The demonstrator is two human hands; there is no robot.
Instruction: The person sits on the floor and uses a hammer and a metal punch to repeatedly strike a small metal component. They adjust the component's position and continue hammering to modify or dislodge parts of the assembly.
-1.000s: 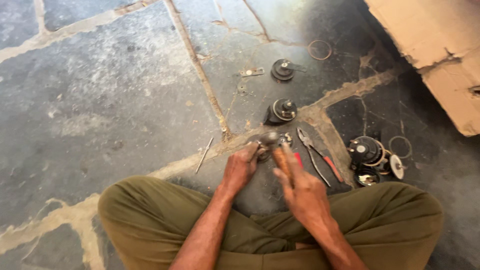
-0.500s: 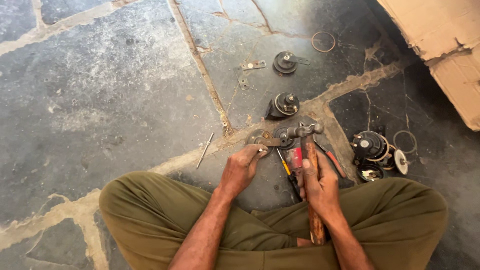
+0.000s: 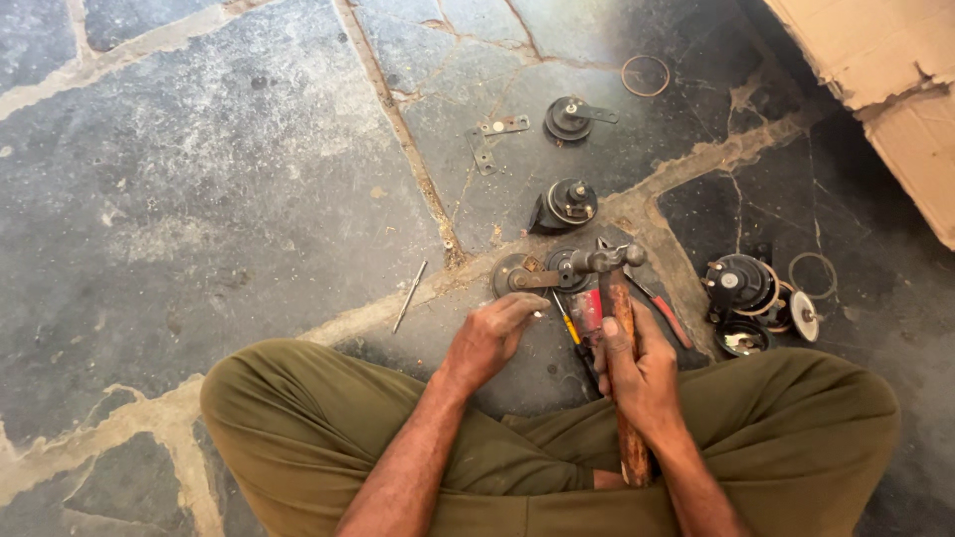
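Note:
I sit cross-legged on a stone floor. My right hand (image 3: 637, 373) grips the wooden handle of a hammer (image 3: 619, 298), whose metal head rests over a round black metal part (image 3: 532, 273) with a flat bracket on the floor. My left hand (image 3: 492, 333) hovers just in front of that part, fingers curled; whether it pinches something small I cannot tell. A yellow-handled screwdriver (image 3: 567, 320) and red-handled pliers (image 3: 665, 313) lie between my hands and beside the hammer.
Two more round black parts (image 3: 567, 204) (image 3: 572, 117), a flat bracket (image 3: 494, 131), a thin rod (image 3: 409, 295), wire rings (image 3: 645, 75) (image 3: 814, 273), a cluster of dismantled parts (image 3: 756, 293) at right, and a cardboard box (image 3: 885, 80) at upper right.
My right hand took up the hammer and drew back along its handle. The hammer head now rests over the round part. My left hand moved slightly back from it.

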